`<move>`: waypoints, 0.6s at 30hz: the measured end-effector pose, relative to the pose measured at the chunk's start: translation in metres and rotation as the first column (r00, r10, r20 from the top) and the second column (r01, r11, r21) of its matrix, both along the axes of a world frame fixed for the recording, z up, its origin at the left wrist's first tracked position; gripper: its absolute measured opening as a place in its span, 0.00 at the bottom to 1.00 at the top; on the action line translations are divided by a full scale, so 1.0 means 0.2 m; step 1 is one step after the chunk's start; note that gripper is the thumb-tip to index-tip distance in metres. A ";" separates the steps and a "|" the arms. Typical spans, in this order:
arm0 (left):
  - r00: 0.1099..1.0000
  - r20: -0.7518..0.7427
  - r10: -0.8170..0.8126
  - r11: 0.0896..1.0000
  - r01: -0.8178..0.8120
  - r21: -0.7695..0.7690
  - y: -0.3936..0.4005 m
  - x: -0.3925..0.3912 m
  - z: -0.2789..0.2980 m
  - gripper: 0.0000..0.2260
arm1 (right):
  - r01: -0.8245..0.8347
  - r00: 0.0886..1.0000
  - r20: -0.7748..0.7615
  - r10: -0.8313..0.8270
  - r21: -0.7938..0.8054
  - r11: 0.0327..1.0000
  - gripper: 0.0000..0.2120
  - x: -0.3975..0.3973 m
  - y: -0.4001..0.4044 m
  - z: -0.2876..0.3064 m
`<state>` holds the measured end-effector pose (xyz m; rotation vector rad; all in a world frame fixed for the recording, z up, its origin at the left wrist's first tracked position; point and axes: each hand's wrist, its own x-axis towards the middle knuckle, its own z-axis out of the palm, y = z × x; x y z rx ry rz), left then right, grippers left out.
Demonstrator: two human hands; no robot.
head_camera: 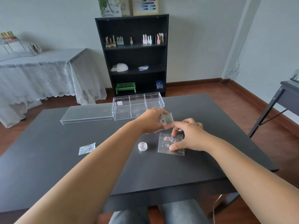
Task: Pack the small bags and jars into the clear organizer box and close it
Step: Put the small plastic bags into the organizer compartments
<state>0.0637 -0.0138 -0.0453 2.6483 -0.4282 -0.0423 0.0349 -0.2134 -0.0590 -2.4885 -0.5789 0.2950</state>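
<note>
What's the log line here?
left hand: holds labelled bag | right hand: grips bead bag on table | box: open, lid beside | jar: on table

I look through one wide camera on the person's head, facing forward and down, close to the table (48,159) and box (126,114).

Beyond my dark table (48,151) stands a black bookshelf (131,17) with rows of polish bottles (152,39) on its top shelf and a green rack (125,86) at the bottom. To my left a lace-covered table (40,75); at my right edge, a grey desk (289,92) on the wooden floor (202,89)
</note>
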 end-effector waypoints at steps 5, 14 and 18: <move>0.999 0.032 0.040 0.994 -0.036 -0.099 0.03 -0.07 -0.01 0.18 | -0.018 1.000 0.012 0.018 0.013 1.000 0.31 0.03 0.00 0.00; 0.962 0.201 0.187 0.918 -0.098 -0.385 0.18 -0.16 0.11 0.17 | -0.034 0.993 0.112 0.025 0.079 0.996 0.22 0.04 0.01 -0.01; 0.883 0.225 0.412 0.795 -0.227 -0.562 0.38 -0.12 0.20 0.11 | -0.017 0.989 0.146 -0.004 0.142 0.990 0.18 0.06 0.03 0.01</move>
